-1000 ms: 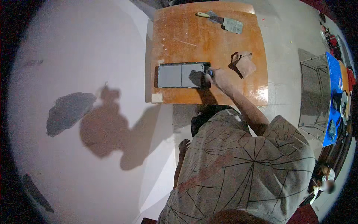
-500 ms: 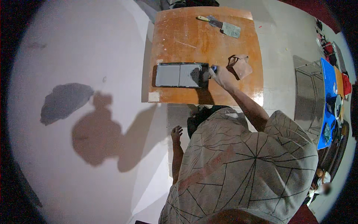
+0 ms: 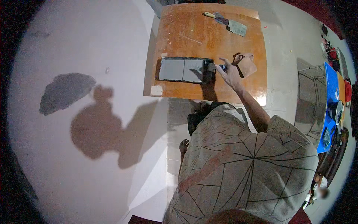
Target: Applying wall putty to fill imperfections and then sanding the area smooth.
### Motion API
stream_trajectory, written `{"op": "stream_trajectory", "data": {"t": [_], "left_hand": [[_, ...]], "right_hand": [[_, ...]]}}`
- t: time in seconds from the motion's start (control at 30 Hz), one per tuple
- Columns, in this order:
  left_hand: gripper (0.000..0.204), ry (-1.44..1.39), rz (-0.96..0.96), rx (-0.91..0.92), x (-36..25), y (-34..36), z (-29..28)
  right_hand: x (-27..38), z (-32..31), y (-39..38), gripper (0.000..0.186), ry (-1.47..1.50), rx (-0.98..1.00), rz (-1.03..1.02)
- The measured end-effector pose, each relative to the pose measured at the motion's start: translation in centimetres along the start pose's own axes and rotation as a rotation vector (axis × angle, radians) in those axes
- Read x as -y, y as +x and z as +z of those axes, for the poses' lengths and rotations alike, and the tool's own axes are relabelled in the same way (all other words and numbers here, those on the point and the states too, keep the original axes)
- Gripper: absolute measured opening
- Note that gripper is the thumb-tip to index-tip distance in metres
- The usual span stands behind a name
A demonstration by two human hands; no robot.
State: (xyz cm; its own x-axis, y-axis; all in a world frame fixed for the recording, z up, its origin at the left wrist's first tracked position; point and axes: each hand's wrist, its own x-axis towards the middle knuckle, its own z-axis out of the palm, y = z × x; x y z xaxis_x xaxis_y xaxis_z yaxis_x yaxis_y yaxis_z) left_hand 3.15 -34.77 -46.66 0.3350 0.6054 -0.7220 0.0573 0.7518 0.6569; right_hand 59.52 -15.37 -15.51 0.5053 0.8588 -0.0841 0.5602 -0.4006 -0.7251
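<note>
My right hand point(image 3: 230, 76) is just right of a black rectangular tray point(image 3: 171, 69) that holds grey, smooth material in two sections. Its fingers are spread around a small blue-and-dark handle point(image 3: 223, 67) at the tray's right end, partly hidden; I cannot tell if they touch it. A crumpled beige sheet point(image 3: 247, 65) lies just beyond the hand on the orange-brown wooden table point(image 3: 179, 37). A putty knife with a pale handle point(image 3: 210, 14) lies at the far end beside a grey-green piece point(image 3: 236, 28). My left hand point(image 3: 183, 145) hangs open beside my body, below the table.
A white wall point(image 3: 52, 156) on the left has an irregular grey patch point(image 3: 67, 91) and my shadow. On the right stands a blue-topped table point(image 3: 330, 86) with metal legs and assorted items. Another person point(image 3: 320, 183) is at the lower right.
My right hand's fingers have loosened from around the handle and spread, shifting slightly right. My left hand rose a little, then lowered again. The view has shifted slightly.
</note>
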Motion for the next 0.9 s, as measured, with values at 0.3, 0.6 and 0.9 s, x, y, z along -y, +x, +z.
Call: {"op": "stream_trajectory", "data": {"t": [0.3, 0.6, 0.9], "left_hand": [[0.047, 0.091, -0.204, -0.228, -3.1, -1.9, 0.4], [0.032, 0.315, 0.210, -0.374, -9.4, 4.2, -1.5], [0.055, 1.337, 1.507, 0.238, -30.0, 10.0, 14.7]], "right_hand": [[-12.2, -1.9, 0.3, 0.056, -0.416, -0.457, -0.008], [-12.7, -3.8, -1.9, 0.037, -0.436, 0.213, -0.120], [3.7, 0.1, -5.1, 0.051, 0.095, 0.609, 0.045]]}}
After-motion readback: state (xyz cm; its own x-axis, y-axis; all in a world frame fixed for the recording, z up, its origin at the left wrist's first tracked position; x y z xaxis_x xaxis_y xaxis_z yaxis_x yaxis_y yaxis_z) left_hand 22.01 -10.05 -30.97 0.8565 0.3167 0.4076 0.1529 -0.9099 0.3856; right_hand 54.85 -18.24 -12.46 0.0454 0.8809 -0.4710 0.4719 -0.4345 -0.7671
